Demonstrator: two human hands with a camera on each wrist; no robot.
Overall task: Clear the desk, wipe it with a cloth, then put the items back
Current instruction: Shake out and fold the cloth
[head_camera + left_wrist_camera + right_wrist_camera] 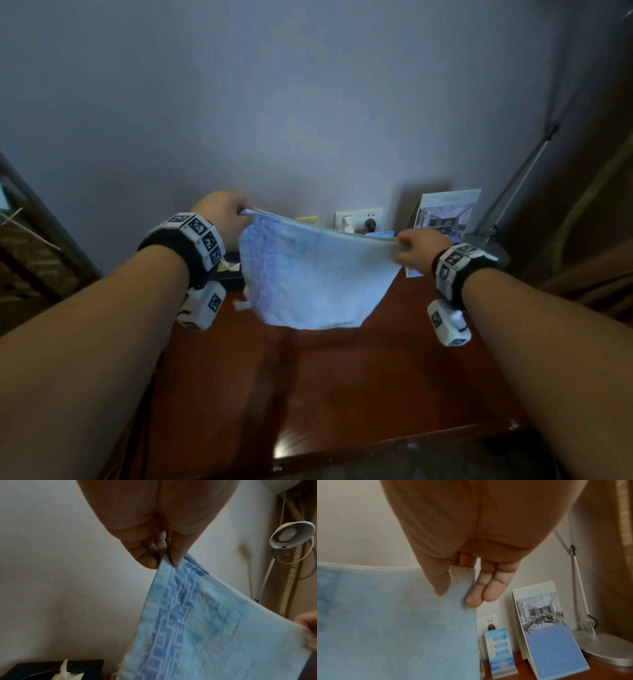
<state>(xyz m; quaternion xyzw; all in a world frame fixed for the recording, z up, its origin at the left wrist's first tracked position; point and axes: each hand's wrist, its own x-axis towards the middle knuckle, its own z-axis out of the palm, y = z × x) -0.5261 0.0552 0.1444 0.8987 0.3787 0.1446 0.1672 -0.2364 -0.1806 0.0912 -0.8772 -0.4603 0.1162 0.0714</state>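
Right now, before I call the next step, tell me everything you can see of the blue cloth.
The blue cloth is light blue terry-like fabric with a darker blue key-pattern band down one side and a pale hemmed edge. It hangs spread in the air above the desk, touching nothing else visible. The left hand pinches one top corner, the right hand pinches the other between thumb and fingers. The top edge is pulled nearly taut; the bottom hangs loose. Faint darker blotches show on it.

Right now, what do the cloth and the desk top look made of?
Cloth: pale blue terry towelling by its looks, with a fuzzy nap and a woven darker-blue key-pattern band along one edge. Desk top: reddish-brown wood or wood veneer, glossy, probably lacquered, since it shows bright glare and reflections.
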